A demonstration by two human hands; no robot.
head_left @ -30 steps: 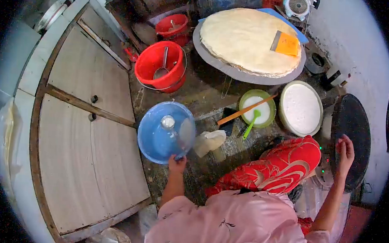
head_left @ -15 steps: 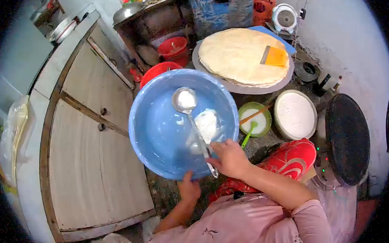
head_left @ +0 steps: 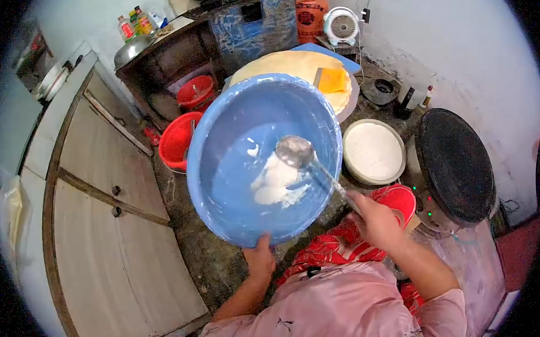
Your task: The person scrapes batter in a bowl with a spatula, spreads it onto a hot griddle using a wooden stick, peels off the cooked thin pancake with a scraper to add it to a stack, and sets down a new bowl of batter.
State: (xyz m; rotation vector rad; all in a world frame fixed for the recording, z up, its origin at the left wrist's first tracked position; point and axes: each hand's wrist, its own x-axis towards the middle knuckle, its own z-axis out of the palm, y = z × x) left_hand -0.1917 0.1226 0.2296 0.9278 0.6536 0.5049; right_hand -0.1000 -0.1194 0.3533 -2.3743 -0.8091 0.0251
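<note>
A large blue basin (head_left: 222,160) is tilted toward me, with a patch of white batter (head_left: 272,183) on its inside. My left hand (head_left: 260,259) grips the near rim, thumb over the edge and most fingers hidden beneath. My right hand (head_left: 376,221) is closed around the handle of a metal ladle (head_left: 295,151). The ladle's bowl lies at the upper edge of the batter, with its rounded back facing up. Right of the basin stands a round tub of white batter (head_left: 374,152). Behind it is a stack of thin pale flatbreads (head_left: 274,61), partly hidden by the basin.
An orange scraper (head_left: 331,81) rests on the flatbreads. At right is a round black griddle (head_left: 454,164) with small lights on its side. Red buckets (head_left: 175,141) stand left of the basin, near wooden cabinets (head_left: 113,161). A small fan (head_left: 341,26) stands at the back.
The basin has tipped toward me, now covering the green bowl's place. The ladle has turned over and its bowl has moved down onto the batter. My view has shifted right.
</note>
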